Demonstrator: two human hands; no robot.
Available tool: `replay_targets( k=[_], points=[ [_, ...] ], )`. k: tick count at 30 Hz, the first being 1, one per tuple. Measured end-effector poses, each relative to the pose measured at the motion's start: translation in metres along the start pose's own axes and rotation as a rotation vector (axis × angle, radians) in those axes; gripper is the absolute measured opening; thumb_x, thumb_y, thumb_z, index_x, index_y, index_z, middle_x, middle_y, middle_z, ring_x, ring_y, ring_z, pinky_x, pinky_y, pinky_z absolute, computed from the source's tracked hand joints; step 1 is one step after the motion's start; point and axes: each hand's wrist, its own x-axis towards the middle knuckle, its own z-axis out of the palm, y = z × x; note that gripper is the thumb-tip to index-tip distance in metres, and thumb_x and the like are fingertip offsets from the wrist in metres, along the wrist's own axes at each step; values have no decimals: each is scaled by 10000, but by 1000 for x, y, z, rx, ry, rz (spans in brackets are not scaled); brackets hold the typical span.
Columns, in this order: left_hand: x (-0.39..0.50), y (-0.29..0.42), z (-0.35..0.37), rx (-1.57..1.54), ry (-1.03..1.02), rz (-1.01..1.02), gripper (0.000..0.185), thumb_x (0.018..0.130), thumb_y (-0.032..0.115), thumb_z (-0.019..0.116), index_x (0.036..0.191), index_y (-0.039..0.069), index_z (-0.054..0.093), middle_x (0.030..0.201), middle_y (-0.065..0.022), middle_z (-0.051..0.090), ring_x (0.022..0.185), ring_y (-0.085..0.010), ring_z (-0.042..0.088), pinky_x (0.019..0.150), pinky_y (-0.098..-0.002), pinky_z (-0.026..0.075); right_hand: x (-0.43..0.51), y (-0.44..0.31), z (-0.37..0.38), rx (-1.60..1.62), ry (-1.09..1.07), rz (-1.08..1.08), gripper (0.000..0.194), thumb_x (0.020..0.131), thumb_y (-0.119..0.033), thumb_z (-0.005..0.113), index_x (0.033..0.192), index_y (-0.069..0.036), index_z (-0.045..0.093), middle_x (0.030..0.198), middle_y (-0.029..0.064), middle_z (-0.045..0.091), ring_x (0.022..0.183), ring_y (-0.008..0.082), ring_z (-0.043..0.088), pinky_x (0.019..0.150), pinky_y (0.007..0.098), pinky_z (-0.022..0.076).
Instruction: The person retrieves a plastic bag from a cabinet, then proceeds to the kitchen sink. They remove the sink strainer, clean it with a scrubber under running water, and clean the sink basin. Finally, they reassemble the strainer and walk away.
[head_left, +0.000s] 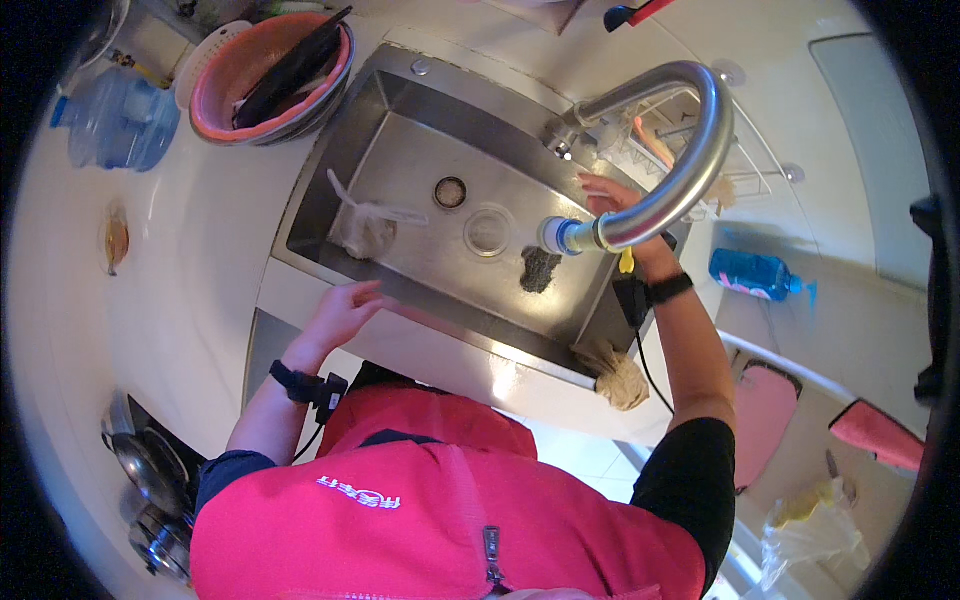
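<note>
Below me lies a stainless steel sink (420, 157). My left hand (346, 313) is over the sink's near edge at the left, holding nothing, its fingers slightly apart. My right hand (611, 196) reaches over the right side near the base of the curved steel faucet (712, 150), whose pipe hides part of it; whether it touches anything I cannot tell. A tied plastic bag (365, 229) sits in the basin's left part. A dark scouring pad (538, 270) lies on the basin floor at the right. A tan cloth (622, 379) drapes over the near right corner.
A pink basin (217, 82) with dark long items stands at the back left beside a large blue water bottle (124, 124). A wire rack (750, 161) and a blue soap bottle (750, 275) are at the right. Pots (154, 469) stand at the lower left.
</note>
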Motion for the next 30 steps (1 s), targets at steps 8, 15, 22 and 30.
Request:
replay_targets(
  k=[8, 15, 22, 30],
  points=[
    [20, 7, -33, 102, -146, 175, 427, 878, 128, 642, 1263, -21, 532, 1127, -154, 651, 1017, -187, 625, 870, -307, 501, -33, -109, 119, 67, 503, 13, 496, 724, -122, 786, 1179, -68, 594, 1190, 67, 611, 1117, 193, 548, 977, 329, 391],
    [17, -5, -72, 71, -163, 247, 422, 861, 124, 649, 1244, -22, 549, 1130, -187, 644, 1019, -214, 640, 880, -311, 504, -32, -112, 136, -398, 712, -41, 348, 731, -112, 778, 1050, -56, 651, 978, 71, 668, 948, 203, 608, 882, 328, 440],
    [10, -22, -89, 64, -232, 156, 421, 892, 139, 632, 1268, -21, 528, 1107, -118, 654, 961, -141, 613, 835, -282, 501, -30, -117, 157, -237, 820, 11, 393, 799, -43, 717, 1167, -43, 579, 1041, 59, 641, 956, 157, 602, 859, 292, 475],
    [30, -40, -95, 15, -240, 197, 410, 861, 136, 652, 1226, -26, 558, 1067, -161, 670, 978, -197, 648, 858, -300, 508, -16, -45, 202, 1134, 840, 322, 299, 919, -50, 536, 1183, 70, 465, 1168, 200, 568, 1076, 333, 581, 985, 377, 478]
  ],
)
